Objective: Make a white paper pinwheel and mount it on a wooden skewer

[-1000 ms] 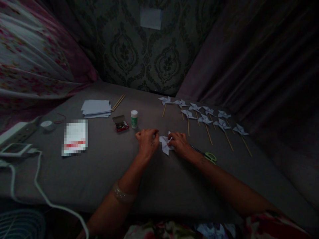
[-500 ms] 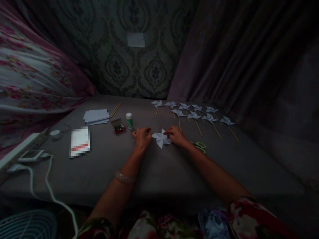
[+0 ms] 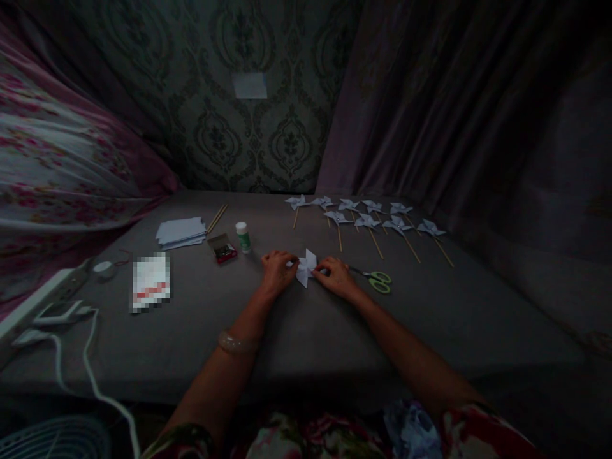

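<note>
A white paper pinwheel head lies on the grey table between my two hands. My left hand pinches its left edge with curled fingers. My right hand grips its right side, fingers closed on the paper. Green-handled scissors lie just right of my right hand. Several finished paper pinwheels on wooden sticks lie in rows at the back right.
A small glue bottle, an open box of pins, a stack of white paper and spare sticks sit at the back left. A white card, tape roll, power strip and white cable lie left.
My hands have closed in on the paper pinwheel from both sides; earlier the left hand was slightly apart from it. The view has also shifted a little.
</note>
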Available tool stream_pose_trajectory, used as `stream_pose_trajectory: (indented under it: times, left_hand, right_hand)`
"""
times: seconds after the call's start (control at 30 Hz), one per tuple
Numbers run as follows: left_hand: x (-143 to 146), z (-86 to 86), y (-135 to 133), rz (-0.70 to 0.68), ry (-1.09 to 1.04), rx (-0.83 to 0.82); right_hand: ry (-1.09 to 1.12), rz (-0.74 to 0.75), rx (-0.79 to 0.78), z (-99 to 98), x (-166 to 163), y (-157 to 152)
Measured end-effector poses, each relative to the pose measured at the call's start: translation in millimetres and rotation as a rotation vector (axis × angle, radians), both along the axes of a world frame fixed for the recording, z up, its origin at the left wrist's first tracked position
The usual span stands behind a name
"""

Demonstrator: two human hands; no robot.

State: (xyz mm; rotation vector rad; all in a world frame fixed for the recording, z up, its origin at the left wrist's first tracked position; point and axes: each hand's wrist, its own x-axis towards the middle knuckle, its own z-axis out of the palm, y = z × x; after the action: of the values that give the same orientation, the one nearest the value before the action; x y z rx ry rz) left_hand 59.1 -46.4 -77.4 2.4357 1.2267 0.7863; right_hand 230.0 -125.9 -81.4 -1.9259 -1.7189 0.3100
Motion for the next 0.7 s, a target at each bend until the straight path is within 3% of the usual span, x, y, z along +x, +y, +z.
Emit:
stream_pose_trajectory:
  times: [0.17,0.7]
  left_hand:
    - [2.5,-4.4,-3.2,-0.152,0.112,0.039]
    - [1.7,-11.1,-0.7,-0.231,0.176,0.059]
  right_hand:
    - [-0.016,-0.066,-0.015,-4.6,-3.5,8.6]
    - [-0.140,-0.085,-0.228,7.4,-7.0,20.6]
